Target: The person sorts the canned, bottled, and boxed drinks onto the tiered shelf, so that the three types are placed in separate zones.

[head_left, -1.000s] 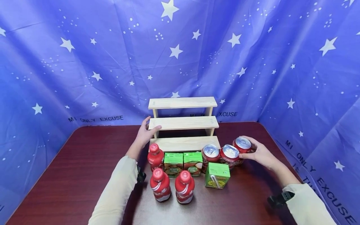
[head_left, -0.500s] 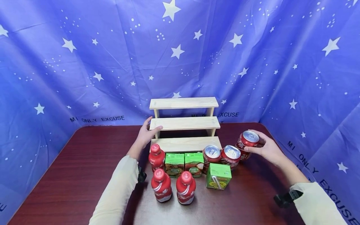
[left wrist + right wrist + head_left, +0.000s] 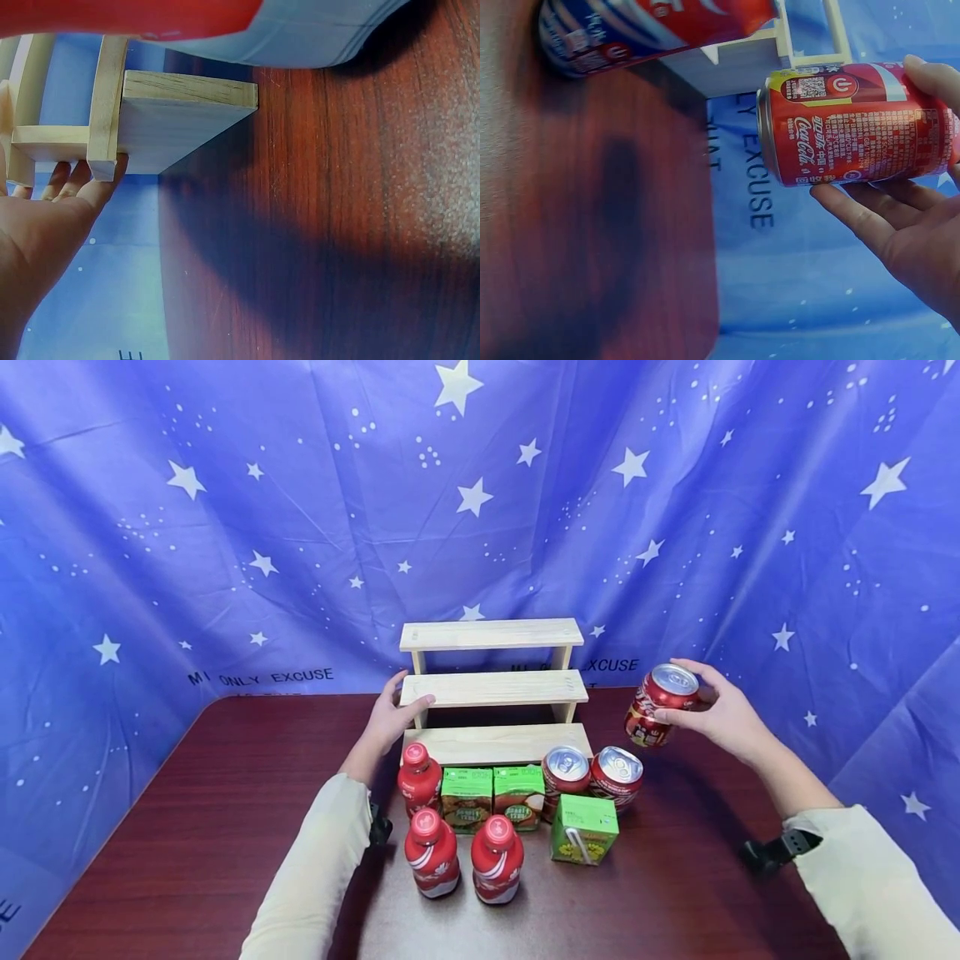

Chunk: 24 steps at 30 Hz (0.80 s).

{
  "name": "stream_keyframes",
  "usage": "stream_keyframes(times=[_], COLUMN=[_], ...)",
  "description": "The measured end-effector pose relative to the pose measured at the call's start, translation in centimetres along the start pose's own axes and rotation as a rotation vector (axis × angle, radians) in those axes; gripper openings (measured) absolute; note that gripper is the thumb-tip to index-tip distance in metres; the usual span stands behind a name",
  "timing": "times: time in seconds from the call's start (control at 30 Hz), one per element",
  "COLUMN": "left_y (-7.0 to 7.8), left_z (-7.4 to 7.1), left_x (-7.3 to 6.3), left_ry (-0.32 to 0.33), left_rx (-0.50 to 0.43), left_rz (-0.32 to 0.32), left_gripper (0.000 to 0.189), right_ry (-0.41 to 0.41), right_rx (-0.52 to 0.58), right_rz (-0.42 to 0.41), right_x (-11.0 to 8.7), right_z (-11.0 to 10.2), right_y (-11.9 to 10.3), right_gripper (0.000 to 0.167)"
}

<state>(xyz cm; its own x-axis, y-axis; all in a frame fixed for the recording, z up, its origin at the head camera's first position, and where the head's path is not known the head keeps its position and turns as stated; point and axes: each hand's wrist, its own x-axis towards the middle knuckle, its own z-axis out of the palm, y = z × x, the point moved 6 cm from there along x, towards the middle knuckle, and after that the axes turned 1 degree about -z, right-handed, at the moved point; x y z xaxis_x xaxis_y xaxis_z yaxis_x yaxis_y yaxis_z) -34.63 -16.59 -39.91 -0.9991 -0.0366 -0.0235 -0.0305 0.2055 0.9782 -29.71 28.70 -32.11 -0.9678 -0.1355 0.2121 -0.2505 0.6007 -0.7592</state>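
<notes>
My right hand (image 3: 723, 714) grips a red Coca-Cola can (image 3: 660, 706) between thumb and fingers, raised off the table at the right. In the right wrist view, the can (image 3: 855, 124) shows its printed back label, with fingers below it. At the left end of a three-step wooden display rack (image 3: 495, 689), my left hand (image 3: 388, 718) holds the middle step, thumb on top. The left wrist view shows its fingers behind the rack's side frame (image 3: 105, 112). Two more cans, one (image 3: 566, 768) beside the other (image 3: 617, 777), stand at the rack's front right.
Before the rack stand a red bottle (image 3: 418, 781) and two green drink cartons, one (image 3: 467, 797) beside another (image 3: 519, 797). Nearer are two more red bottles, one (image 3: 432, 856) left of the other (image 3: 497, 864), and a green carton with a straw (image 3: 585, 831). A starry blue curtain (image 3: 480, 527) hangs behind.
My right hand has lifted the rightmost can from beside the other two, up and slightly to the right. My left hand has stayed on the rack.
</notes>
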Motion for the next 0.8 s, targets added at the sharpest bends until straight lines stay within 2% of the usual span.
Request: stream_keyframes(times=[0.2,0.33,0.8], left_y=[-1.6,-2.5,-2.6], left_z=[-0.1,-0.1,-0.1], left_x=[1.4,2.1,2.0], left_ry=[-0.002,0.014,0.017], left_rx=[-0.034,-0.02,-0.005], left_rz=[-0.002,0.006,0.016], left_gripper=[0.081,0.081,0.081], right_ry=[-0.02,-0.03,-0.042], right_rx=[-0.008,0.005,0.089], right_rz=[0.002,-0.004,-0.004], right_x=[1.2,2.2,6.0], right_z=[0.1,0.4,2.1], right_y=[-2.0,-3.4,-8.0], right_gripper=[0.079,0.079,0.079])
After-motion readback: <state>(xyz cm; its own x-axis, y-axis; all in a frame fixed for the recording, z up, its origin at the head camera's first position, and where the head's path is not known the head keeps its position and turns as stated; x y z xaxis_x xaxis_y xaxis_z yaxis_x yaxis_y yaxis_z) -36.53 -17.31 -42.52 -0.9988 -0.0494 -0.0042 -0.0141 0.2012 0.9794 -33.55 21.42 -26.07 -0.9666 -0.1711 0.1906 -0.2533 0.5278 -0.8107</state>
